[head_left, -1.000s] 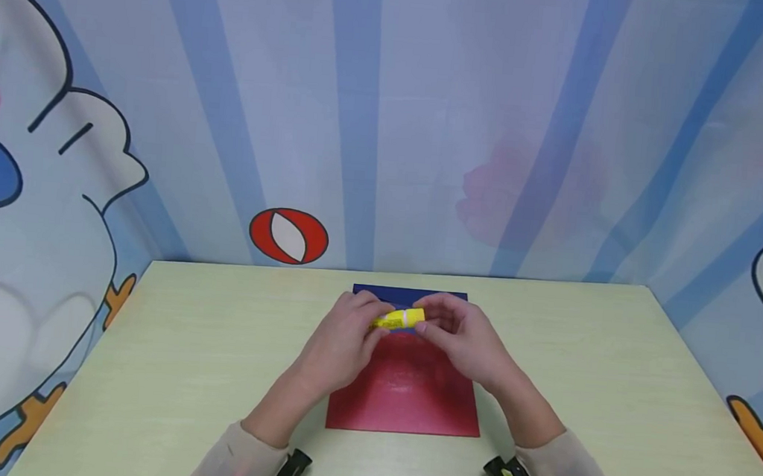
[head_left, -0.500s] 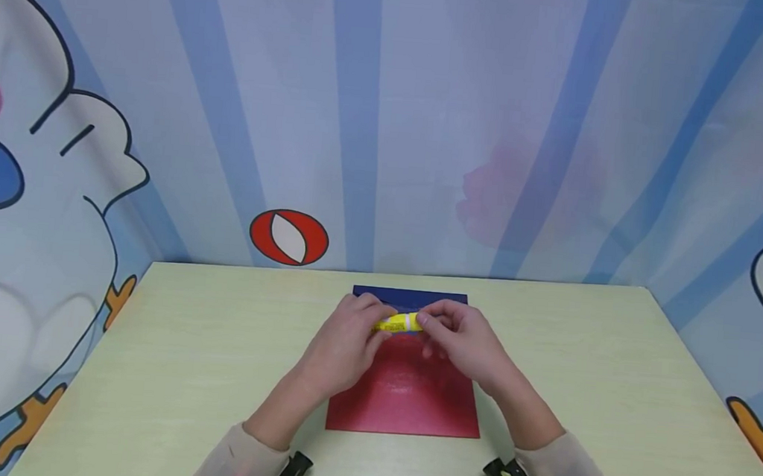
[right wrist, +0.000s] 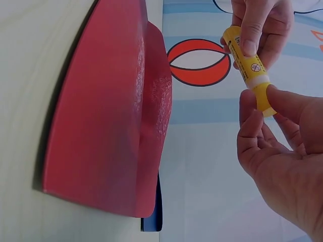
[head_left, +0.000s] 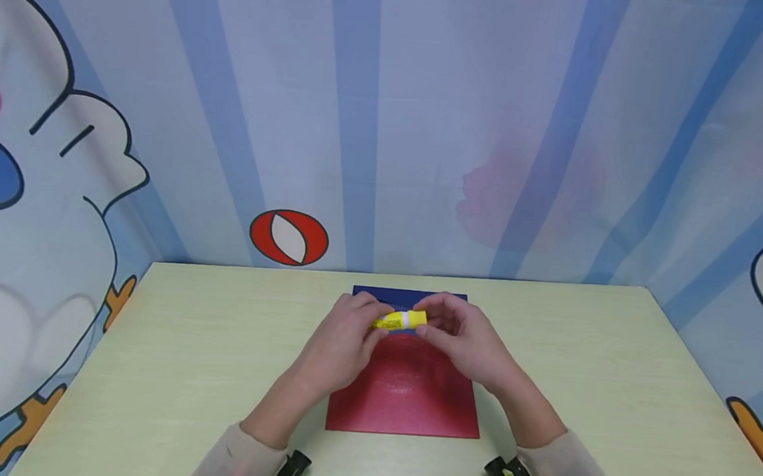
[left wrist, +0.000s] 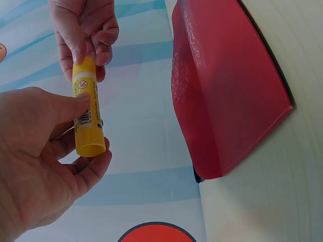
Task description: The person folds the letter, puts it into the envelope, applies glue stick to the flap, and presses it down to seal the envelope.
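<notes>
A yellow glue stick (head_left: pixel 400 319) with a white band is held up over the table between both hands. My left hand (head_left: pixel 343 339) grips its body, thumb on one side and fingers round the other. At the white-banded end, my right hand (head_left: pixel 464 338) pinches the yellow cap (right wrist: pixel 263 100) between thumb and fingers. The cap looks seated on the stick. Beneath the hands lies a red sheet (head_left: pixel 404 397), its far part curving up with a shiny, wrinkled patch in the wrist views. A dark blue piece (head_left: pixel 417 297) shows behind it, partly hidden by the hands.
The pale wooden table (head_left: pixel 212 344) reaches back to a printed blue-striped cloth (head_left: pixel 424 122). A small black camera sits at each wrist, the left camera (head_left: pixel 291 470) and the right camera (head_left: pixel 509 473).
The right thumb and fingers have shifted on the cap: half a second ago they covered more of it, and now its end shows again. The left hand and the red sheet stay nearly still.
</notes>
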The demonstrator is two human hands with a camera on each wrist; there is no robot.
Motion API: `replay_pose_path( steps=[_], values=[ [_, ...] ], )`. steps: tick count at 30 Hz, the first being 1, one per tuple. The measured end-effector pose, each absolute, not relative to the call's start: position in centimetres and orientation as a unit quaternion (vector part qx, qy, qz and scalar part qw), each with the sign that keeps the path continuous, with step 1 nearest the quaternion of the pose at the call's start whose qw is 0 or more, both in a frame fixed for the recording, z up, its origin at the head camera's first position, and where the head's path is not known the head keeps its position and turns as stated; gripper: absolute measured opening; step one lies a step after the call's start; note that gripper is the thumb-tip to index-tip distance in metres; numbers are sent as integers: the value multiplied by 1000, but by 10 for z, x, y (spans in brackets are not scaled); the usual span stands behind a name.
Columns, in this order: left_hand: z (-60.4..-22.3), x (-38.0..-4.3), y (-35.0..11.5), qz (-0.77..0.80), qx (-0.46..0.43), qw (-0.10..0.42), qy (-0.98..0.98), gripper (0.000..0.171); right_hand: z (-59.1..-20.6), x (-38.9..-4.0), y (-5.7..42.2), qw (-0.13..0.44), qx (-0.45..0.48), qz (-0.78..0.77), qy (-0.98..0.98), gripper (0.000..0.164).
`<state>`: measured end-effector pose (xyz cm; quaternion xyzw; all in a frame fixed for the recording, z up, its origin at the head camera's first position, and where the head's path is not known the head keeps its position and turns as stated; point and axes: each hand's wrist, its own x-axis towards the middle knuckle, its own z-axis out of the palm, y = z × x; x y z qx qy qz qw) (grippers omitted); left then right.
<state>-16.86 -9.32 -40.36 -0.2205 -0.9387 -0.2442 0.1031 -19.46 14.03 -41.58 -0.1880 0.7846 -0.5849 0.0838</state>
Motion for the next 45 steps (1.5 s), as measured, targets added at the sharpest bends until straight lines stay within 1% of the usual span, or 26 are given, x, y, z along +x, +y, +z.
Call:
replay_pose_path(
  steps=[4,6,9,12,16,23,25,28,31,33,37,41,45],
  values=[
    [-404,-169,-93,-240,-218,105,-940,36,-416,-195,141,98,-162,-586,787,44],
    [-404,-168,-93,-240,-219,107,-940,36,-416,-195,141,108,-138,-584,792,46],
    [-405,-168,-92,-239,-222,108,-939,37,-415,-194,140,120,-110,-582,796,43],
    [-405,-168,-91,-235,-225,106,-940,38,-415,-194,139,121,-105,-590,791,34],
    [-405,-167,-91,-229,-224,102,-942,38,-415,-193,140,106,-129,-592,788,26],
    [-403,-168,-94,-236,-221,98,-941,37,-414,-192,141,82,-185,-586,784,26],
    [-403,-168,-94,-238,-221,98,-941,37,-413,-193,142,81,-193,-587,782,28],
    [-402,-168,-94,-238,-222,101,-940,37,-412,-194,142,91,-186,-595,776,39],
    [-402,-168,-94,-239,-223,104,-939,36,-412,-195,143,107,-157,-590,784,48],
    [-403,-168,-94,-241,-225,104,-938,36,-413,-195,143,119,-134,-584,792,49],
    [-403,-168,-93,-246,-223,100,-938,36,-415,-195,141,130,-113,-587,791,43],
    [-403,-167,-93,-242,-220,98,-940,37,-416,-194,140,121,-117,-595,786,32],
    [-403,-167,-92,-237,-219,96,-942,37,-414,-193,141,109,-131,-596,785,28]
  ],
)
